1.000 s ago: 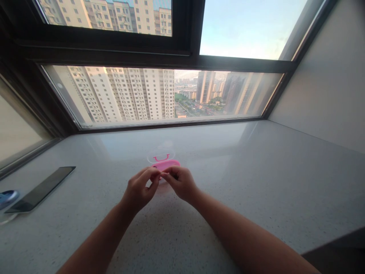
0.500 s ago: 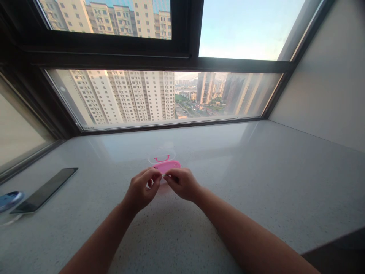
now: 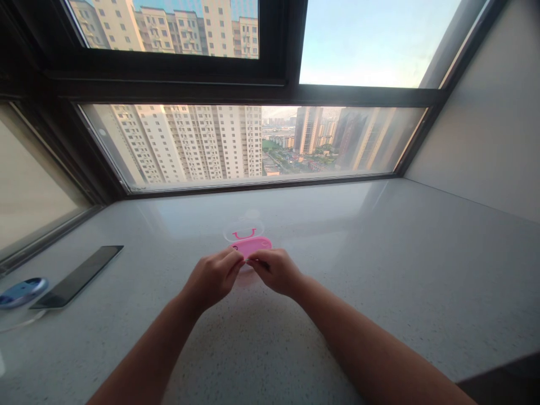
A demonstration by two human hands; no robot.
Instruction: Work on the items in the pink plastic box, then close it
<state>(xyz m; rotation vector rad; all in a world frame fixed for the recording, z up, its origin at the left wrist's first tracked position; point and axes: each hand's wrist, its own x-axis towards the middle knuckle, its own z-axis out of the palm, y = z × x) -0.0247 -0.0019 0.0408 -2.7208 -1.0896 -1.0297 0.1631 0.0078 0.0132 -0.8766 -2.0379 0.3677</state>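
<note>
Sill (image 3: 358,253) — pink case (image 3: 253,244), long axis sideways

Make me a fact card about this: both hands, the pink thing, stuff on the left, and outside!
Left hand: pinched, close to the other
Right hand: pinched too; anything held is too small to tell
Pink thing: just past the hands, partly hidden
Behind it: clear piece with pink curve
Left: dark screen, blue thing, white cord
Outside: tall buildings, sky
</note>
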